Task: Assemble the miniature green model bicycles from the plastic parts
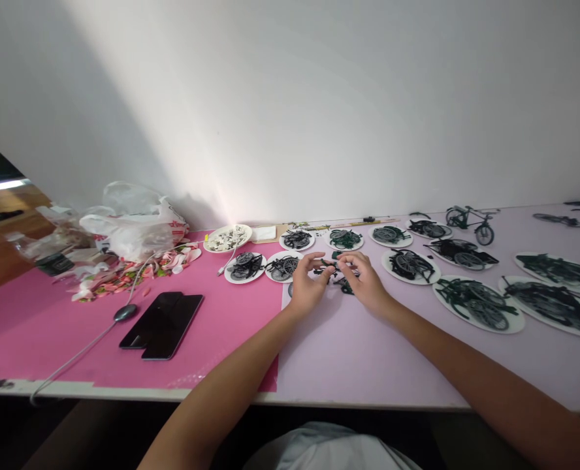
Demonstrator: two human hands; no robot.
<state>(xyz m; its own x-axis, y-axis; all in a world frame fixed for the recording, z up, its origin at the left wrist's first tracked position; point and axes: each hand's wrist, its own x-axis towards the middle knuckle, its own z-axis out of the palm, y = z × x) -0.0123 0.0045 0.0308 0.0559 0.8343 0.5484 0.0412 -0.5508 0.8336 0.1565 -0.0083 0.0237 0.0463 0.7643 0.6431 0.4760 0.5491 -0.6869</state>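
Note:
Over the pale lilac part of the table, my left hand and my right hand meet, fingertips pinched close together. Between them is a small dark model bicycle part, gripped at its left by the left thumb and fingers. The right fingers press at its other end; how much of it they hold is partly hidden. Dark pieces lie on the table just under the hands. To the left, a white plate of black bicycle parts is partly covered by my left hand.
More plates of parts spread right; behind them stands an assembled model bicycle. At left are two dark phones, a cable with a puck, pink petals, a plastic bag and a bowl of white pieces.

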